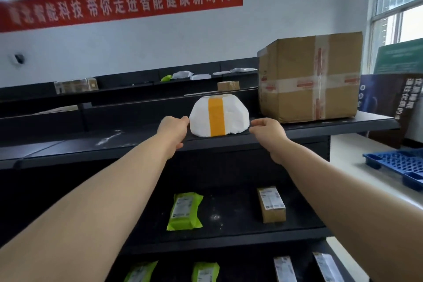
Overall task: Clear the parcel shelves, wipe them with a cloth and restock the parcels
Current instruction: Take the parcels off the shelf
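White parcel (218, 115) sits on black shelf (137, 142) between left hand (172, 131) and right hand (270, 133).

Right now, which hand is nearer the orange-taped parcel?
Left hand: its fingers meet the parcel at its left edge. The right hand sits just clear of its right edge.

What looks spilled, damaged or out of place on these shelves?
White dusty smears mark the top shelf left of the white parcel, and specks dot the middle shelf between the green pouch and small box. The big carton has a crumpled upper left corner.
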